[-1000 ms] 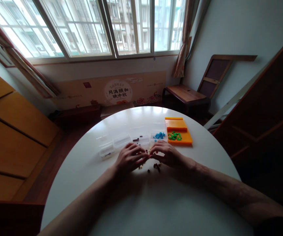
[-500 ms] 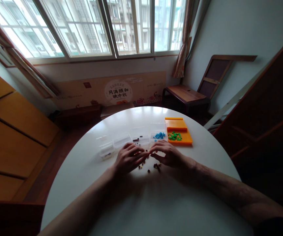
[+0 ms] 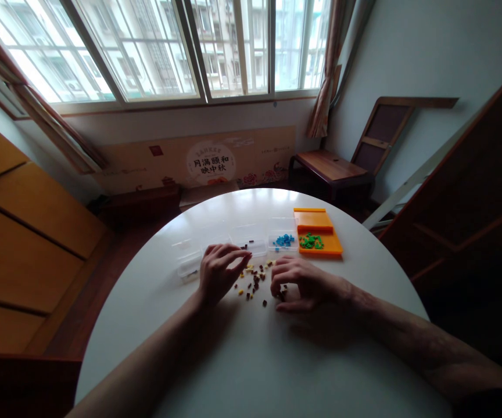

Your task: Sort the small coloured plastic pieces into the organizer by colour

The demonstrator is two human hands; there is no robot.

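Observation:
My left hand (image 3: 219,271) hovers at the left of a loose pile, near the front of a clear box with dark pieces (image 3: 246,247). Its thumb and index finger meet in a pinch, on what looks like a small dark brown brick (image 3: 250,255). My right hand (image 3: 301,283) is low over the pile's right side, fingers curled and thumb apart, around a few brown bricks (image 3: 282,292) on the tabletop. Between the hands lie several tiny brown and yellow toy bricks (image 3: 256,278), scattered. Part of the pile is hidden by my right fingers.
Behind the hands stand a clear box with blue bricks (image 3: 283,241) and an orange tray (image 3: 337,251) holding green bricks (image 3: 311,241). Another clear box (image 3: 186,269) is at the left. The round white table (image 3: 146,325) has a wooden chair (image 3: 332,166) beyond it.
My hands have come apart, from fingertips nearly touching over the pile. The left has shifted left in a pinch; the right has lowered toward the brown bricks. More of the pile shows.

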